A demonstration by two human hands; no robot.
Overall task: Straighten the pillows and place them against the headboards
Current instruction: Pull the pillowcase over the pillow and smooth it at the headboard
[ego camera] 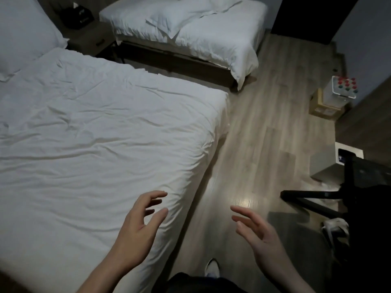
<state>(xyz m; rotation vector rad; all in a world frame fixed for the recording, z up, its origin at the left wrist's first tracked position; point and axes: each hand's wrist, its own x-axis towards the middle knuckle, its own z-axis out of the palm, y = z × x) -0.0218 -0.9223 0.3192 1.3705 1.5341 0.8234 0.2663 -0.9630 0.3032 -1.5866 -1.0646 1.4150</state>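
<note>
Head view. The person is standing at the foot corner of the near bed [101, 127], looking down its length toward the head end. The left hand [139, 225] is hovering over the corner of the white duvet with fingers spread and loosely bent, gripping nothing; whether it is brushing the cloth cannot be told. The right hand [258, 231] is hanging over the wood floor [264, 127] beside the bed, palm turned inward, fingers relaxed and apart, likewise holding nothing. Both hands are therefore free, probably because the pillows are lying well out of reach.

One pillow [23, 37] is lying at the top left, at the head end of the near bed, its corner overhanging toward the nightstand [93, 37]; it appears to be resting flat rather than propped upright. A second pillow [182, 15] is lying askew on the far bed [211, 39], tilted diagonally on the rumpled cover, with a loose flap pointing toward the aisle. The headboards themselves are not clearly showing.

A dark bag [77, 16] is sitting on the nightstand between the beds. At the right, a cardboard box [323, 106] carrying a clear pack of red-capped bottles [344, 87] is standing by the wall, and a black chair [359, 187] is crowding the lower right corner. The person's shoe [212, 268] is showing below.
</note>
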